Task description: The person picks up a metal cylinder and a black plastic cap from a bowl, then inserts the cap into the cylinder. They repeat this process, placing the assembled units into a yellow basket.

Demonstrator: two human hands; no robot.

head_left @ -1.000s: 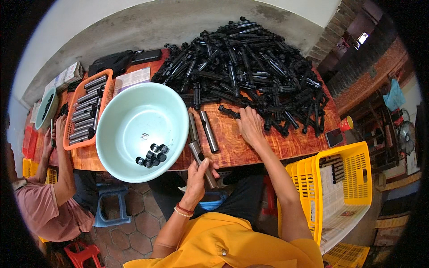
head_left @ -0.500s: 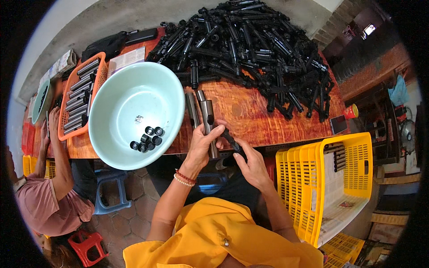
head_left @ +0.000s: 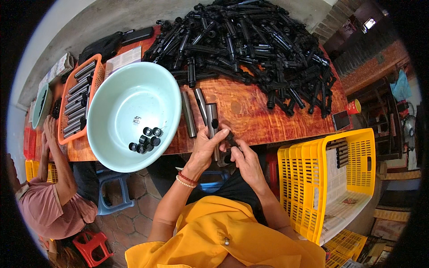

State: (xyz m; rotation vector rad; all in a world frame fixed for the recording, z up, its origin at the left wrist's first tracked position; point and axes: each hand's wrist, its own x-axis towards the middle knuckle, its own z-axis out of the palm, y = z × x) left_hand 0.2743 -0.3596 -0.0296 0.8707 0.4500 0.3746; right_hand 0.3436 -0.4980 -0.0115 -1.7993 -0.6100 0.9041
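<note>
My left hand (head_left: 203, 149) is closed around a grey metal tube (head_left: 212, 115) that has a dark hole in its side. My right hand (head_left: 248, 166) pinches a small black cylindrical part (head_left: 230, 138), close beside the left fingertips and the tube. Fingers hide much of that part, so whether it touches the tube is unclear. Two more metal tubes lie on the wooden table: one metal tube (head_left: 188, 117) by the basin and another metal tube (head_left: 200, 103) just behind the held one. A pale blue basin (head_left: 107, 96) to the left holds several black caps (head_left: 145, 140).
A large heap of black tubular parts (head_left: 241, 44) covers the table's far side. An orange basket (head_left: 99, 73) of metal tubes stands left of the basin, near a co-worker's hands (head_left: 50, 131). At right are a yellow crate (head_left: 301, 187), a phone (head_left: 341, 120) and a red-yellow cup (head_left: 353, 106).
My right hand has shifted slightly with the black part, and less of that part shows now. The co-worker's hands have come together. The view has moved a little.
</note>
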